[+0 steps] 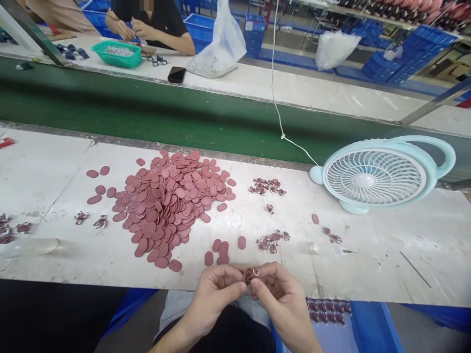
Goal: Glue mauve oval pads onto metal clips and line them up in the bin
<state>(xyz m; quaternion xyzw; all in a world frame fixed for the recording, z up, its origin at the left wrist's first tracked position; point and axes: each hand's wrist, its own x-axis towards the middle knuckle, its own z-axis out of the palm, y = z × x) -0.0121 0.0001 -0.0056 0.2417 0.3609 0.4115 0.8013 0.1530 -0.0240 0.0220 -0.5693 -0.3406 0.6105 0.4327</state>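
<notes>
1. Left hand (210, 300) and right hand (281, 303) both closed on one small dark-red part (250, 275), thumbs and fingers pinching it, at the table's near edge.
2. Blue bin (380, 326) below the table edge, right side; rows of similar dark-red pieces (328, 312) in it.
3. White table (371, 264): loose pink ovals (222, 248) just beyond the hands, big oval pile (165, 201) left of center.
4. Right of pile: near cluster (273, 241), single piece (270, 209), far cluster (267, 186), all dark red with shiny bits. More such pieces at far left (24, 227).
5. Light-blue fan (375, 177) on the right, white cord (274, 78) running up from it.
6. Green strip (184, 125) between this table and the far one (294, 90).
7. Far table: black phone (177, 74), clear bag (217, 59) of small bits, green basket (127, 61). Person in black top (171, 22) behind, hands together.
8. Blue crates (423, 49) in back.
</notes>
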